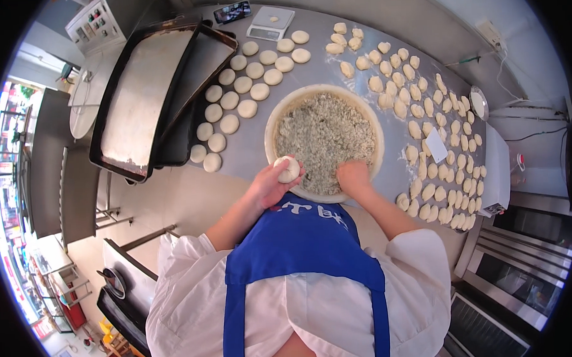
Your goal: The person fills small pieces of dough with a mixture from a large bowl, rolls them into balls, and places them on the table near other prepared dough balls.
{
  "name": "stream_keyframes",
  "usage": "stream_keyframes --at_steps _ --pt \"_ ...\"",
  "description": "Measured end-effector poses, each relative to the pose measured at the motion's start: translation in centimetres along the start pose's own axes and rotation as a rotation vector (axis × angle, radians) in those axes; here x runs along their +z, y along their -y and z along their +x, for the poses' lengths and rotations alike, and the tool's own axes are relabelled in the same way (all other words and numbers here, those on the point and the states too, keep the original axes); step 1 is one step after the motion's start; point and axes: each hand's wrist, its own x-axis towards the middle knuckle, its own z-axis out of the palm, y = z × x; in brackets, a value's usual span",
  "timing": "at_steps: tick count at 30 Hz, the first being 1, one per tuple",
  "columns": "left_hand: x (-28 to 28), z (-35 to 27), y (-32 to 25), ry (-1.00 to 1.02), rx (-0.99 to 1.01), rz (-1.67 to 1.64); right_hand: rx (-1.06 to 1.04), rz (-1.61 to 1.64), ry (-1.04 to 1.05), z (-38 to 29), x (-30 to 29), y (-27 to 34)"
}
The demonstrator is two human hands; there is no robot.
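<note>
My left hand (271, 183) holds a round filled dough ball (287, 169) with a gathered top, over the near left rim of a large bowl (270, 132). The bowl holds a crumbly grey-green filling (329, 125). My right hand (354, 176) is in the bowl at its near right side, fingers curled down at the filling; what they hold is hidden. Left of the bowl, several smooth round dough pieces (247, 108) lie in rows on the metal table (248, 172). Many small rough dough lumps (400, 109) are spread to the bowl's right.
Dark-rimmed baking trays (144, 98) are stacked at the left. A digital scale (271, 23) with a bit of dough and a phone (232, 12) stand at the far edge. A white scraper (436, 145) lies on the lumps at the right. Ovens (511, 270) stand at the lower right.
</note>
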Motion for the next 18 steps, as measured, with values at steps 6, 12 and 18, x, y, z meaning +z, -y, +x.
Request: stream_keyframes --at_steps 6,12,18 --pt "1.9 -0.4 -1.2 0.014 0.047 0.142 -0.329 0.166 -0.047 1.2 -1.8 -1.4" --pt "3.0 0.7 -2.0 0.204 -0.014 -0.119 0.251 0.965 -0.305 3.4 -3.2 2.0" --pt "3.2 1.8 -2.0 0.040 -0.008 -0.118 0.453 1.778 -0.267 4.9 -2.8 4.0"
